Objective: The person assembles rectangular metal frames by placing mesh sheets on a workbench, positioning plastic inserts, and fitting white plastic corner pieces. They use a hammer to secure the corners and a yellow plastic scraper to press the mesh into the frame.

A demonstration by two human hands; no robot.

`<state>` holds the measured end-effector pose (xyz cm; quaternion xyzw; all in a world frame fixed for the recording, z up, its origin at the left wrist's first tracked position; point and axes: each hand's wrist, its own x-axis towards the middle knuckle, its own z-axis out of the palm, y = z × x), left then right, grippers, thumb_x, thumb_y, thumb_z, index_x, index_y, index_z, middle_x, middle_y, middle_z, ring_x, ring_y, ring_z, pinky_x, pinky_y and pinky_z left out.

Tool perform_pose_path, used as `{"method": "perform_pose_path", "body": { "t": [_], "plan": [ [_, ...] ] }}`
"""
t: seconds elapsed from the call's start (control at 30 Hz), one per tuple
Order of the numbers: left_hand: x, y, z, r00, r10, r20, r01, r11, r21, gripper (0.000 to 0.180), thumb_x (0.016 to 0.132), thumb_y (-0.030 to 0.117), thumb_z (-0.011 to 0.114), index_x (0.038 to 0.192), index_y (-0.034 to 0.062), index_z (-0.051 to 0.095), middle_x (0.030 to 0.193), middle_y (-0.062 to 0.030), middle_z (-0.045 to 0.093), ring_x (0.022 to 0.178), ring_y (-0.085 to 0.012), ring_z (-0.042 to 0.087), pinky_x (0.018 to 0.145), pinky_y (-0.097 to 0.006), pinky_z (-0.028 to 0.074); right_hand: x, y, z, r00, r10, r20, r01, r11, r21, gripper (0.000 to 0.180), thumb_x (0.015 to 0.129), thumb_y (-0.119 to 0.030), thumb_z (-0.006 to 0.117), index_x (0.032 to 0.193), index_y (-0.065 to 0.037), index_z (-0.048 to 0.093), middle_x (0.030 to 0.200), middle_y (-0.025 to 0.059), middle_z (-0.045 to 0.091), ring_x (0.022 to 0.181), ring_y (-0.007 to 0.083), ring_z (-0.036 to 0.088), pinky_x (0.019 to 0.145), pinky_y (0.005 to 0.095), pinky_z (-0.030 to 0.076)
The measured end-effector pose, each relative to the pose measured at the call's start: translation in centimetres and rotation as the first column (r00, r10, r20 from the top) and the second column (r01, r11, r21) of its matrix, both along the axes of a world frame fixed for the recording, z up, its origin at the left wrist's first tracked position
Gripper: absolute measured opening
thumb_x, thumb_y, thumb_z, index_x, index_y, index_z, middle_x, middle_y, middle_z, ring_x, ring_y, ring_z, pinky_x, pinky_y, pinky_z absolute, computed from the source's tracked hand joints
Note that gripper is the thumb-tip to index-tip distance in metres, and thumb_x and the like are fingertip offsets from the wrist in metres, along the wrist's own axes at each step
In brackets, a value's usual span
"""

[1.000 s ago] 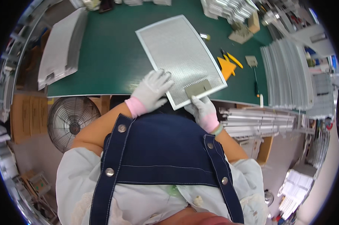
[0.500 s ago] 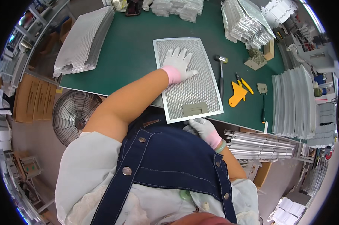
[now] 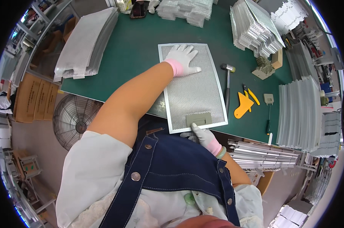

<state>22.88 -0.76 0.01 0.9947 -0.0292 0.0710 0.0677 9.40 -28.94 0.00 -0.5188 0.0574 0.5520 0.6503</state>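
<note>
A framed metal mesh filter panel lies on the green table, its near end jutting past the front edge. A grey handle plate sits at that near end. My left hand, in a white glove with a pink cuff, lies flat on the far part of the mesh, fingers spread. At the near edge my right hand, gloved alike, grips the frame. Its thumb rests on top beside the handle plate, and its other fingers are partly hidden under the panel.
Right of the panel lie a hammer, an orange scraper, yellow-handled cutters and a screwdriver. Mesh sheets are stacked at far left and far right. Pale strips stand at the right. A fan is left below.
My right thumb has moved up onto the panel beside the handle plate. My left hand stays flat on the mesh, a little nearer the far edge. The whole view has shifted slightly.
</note>
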Motion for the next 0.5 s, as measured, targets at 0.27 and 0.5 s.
{"method": "perform_pose_path", "body": {
  "t": [0.27,0.5],
  "plan": [
    [-1.0,-2.9,0.3,0.981,0.186,-0.062,-0.187,0.982,-0.012,0.076,0.091,0.055,0.053,0.146,0.0034,0.042,0.152,-0.0217,0.038,0.144,-0.0375,0.031,0.12,-0.048,0.019,1.1,1.5,0.3,0.751,0.552,0.362,-0.536,0.83,-0.152,0.061,0.104,-0.048,0.043,0.13,0.005,0.055,0.122,0.0221,0.064,0.114,0.0295,0.061,0.102,0.0393,0.046],
    [-4.8,-1.4,-0.6,0.998,-0.021,0.055,0.025,0.997,-0.074,0.077,0.089,0.054,0.055,0.145,0.0024,0.042,0.15,-0.0235,0.039,0.144,-0.0385,0.03,0.12,-0.048,0.018,6.0,-5.2,8.6,0.769,0.429,0.474,-0.281,0.893,-0.352,0.036,0.098,-0.031,0.056,0.1,0.002,0.071,0.09,0.0083,0.072,0.083,0.0171,0.067,0.076,0.0311,0.053]
  ]
}}
